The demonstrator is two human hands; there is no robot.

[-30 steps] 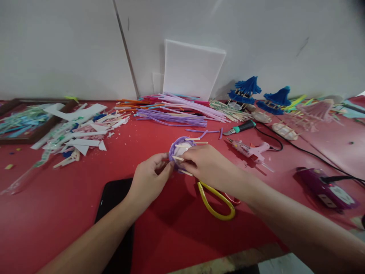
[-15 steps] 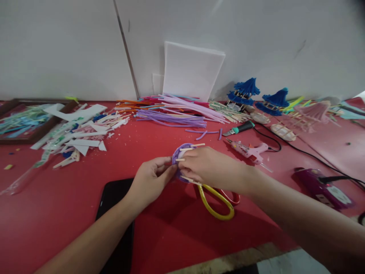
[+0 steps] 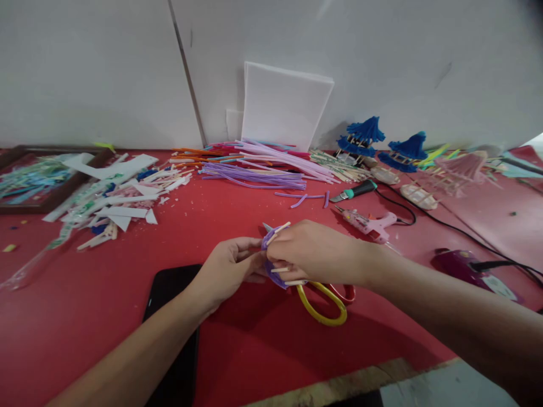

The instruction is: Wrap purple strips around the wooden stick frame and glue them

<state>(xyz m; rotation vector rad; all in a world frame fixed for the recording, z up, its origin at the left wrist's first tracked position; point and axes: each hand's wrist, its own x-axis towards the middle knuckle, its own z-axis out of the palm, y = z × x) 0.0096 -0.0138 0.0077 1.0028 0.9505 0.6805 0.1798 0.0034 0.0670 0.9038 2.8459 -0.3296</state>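
Between both hands is a round purple piece (image 3: pixel 276 277) with several pale sticks standing out of it. My left hand (image 3: pixel 231 265) pinches its left edge between thumb and fingers. My right hand (image 3: pixel 303 251) is closed on it from the right, fingertips inside among the sticks. The scissors (image 3: pixel 324 305), with one yellow and one red handle loop, lie on the table under the piece; a grey tip shows beyond it.
A black phone (image 3: pixel 172 316) lies by my left forearm. A pink glue gun (image 3: pixel 367 221) and a green-black cutter (image 3: pixel 356 190) lie right. Behind are purple pipe cleaners (image 3: pixel 254 175), white scraps (image 3: pixel 123 198) and blue-roofed models (image 3: pixel 365 135). A purple power block (image 3: pixel 470 271) sits right.
The purple piece has turned and shifted slightly right and down in my hands. The grey scissor tip now shows above it. Both hands keep their hold.
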